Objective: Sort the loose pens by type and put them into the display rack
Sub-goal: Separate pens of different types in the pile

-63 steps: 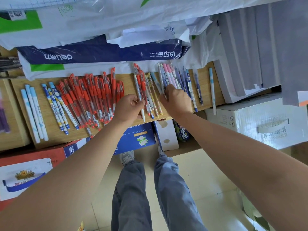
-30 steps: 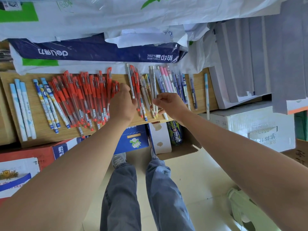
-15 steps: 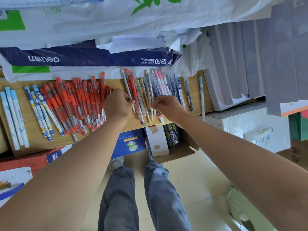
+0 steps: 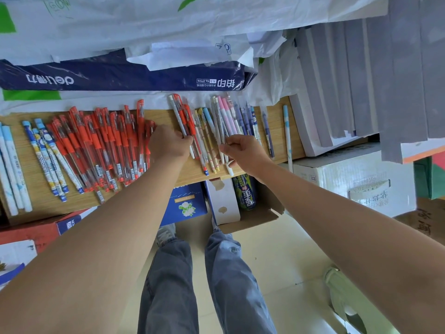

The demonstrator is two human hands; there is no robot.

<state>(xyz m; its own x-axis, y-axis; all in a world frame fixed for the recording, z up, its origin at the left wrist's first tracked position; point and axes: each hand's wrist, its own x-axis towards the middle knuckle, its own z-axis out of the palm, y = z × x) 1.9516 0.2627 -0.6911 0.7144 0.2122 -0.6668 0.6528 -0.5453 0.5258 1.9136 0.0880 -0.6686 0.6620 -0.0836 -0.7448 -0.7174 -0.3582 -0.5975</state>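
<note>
Moved: the right hand [image 4: 243,150] has been drawn back over the wooden tabletop [image 4: 277,121].
Right hand: slim pale pens [image 4: 218,121] are pinched, right of the red pen pile [image 4: 101,145].
Left hand [image 4: 168,143]: a red-capped pen [image 4: 184,114] is gripped beside that pile.

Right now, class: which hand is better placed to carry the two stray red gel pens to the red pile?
Left. The left hand lies between the red pile and the stray red gel pens, fingers curled on them; the right hand grips pale pens.

Both arms outstretched, left grip [image 4: 168,143] curled, right grip [image 4: 243,150] pinching
</note>
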